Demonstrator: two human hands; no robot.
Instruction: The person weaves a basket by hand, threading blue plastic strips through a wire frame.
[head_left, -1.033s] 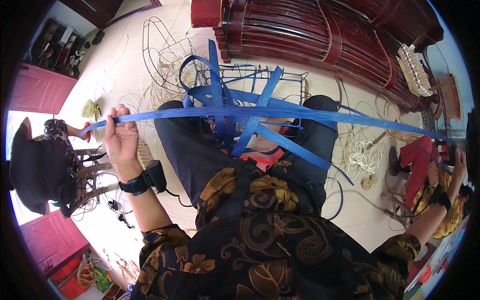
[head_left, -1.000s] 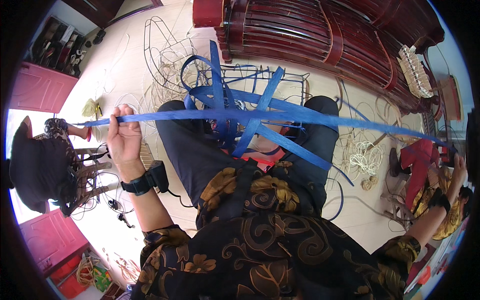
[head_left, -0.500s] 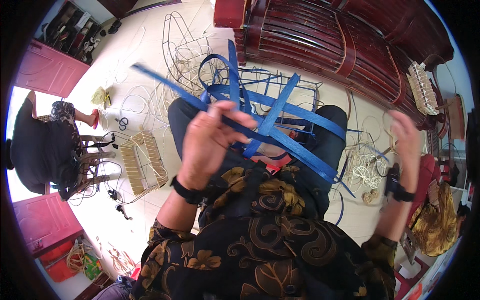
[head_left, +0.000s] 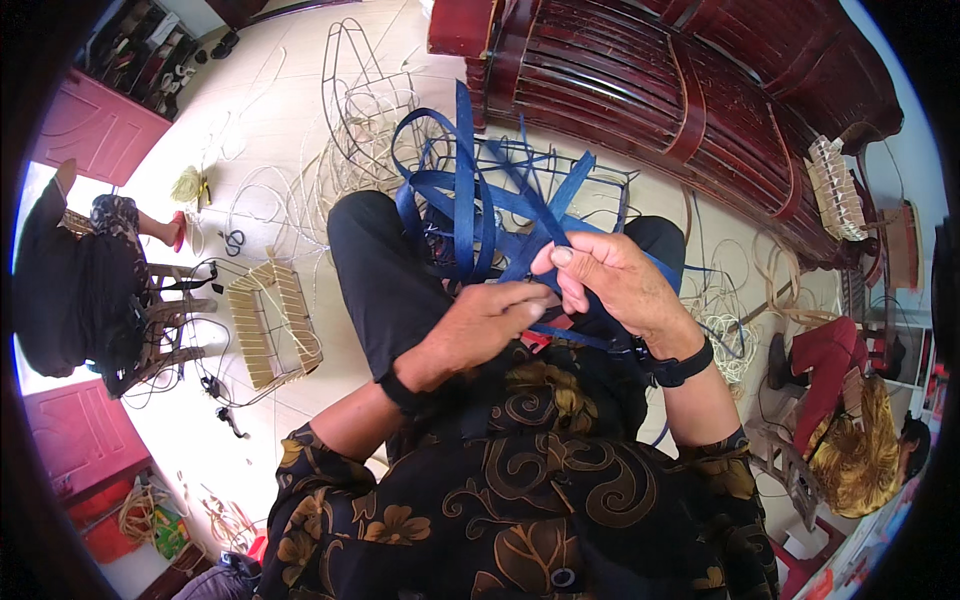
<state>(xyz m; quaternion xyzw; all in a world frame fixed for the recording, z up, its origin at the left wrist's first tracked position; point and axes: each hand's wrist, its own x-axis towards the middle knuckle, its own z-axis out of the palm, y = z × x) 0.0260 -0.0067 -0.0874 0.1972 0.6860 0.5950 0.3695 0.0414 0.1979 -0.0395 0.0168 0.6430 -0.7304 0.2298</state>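
Several flat blue straps (head_left: 465, 180) cross one another over my lap, with loops and loose ends sticking up on the far side. My right hand (head_left: 625, 285) is closed, pinching one blue strap between thumb and fingers; its free end slants up and away to the left. Just left of it and lower, my left hand (head_left: 465, 325) has its fingers bent together beside the strap crossing. What lies between its fingertips is hidden. Beyond my knees a dark wire frame (head_left: 622, 200) shows partly behind the straps.
A wooden slatted bench (head_left: 610, 90) stands at the far right. Left on the floor are a partly wrapped basket frame (head_left: 270, 320), scissors (head_left: 232, 242) and a bare wire frame (head_left: 350, 90) among tangled cord. People sit at left (head_left: 90, 280) and right (head_left: 855, 440).
My right hand has come in from the far right and taken hold of a strap. My left hand has moved lower, from above the straps to beside their crossing.
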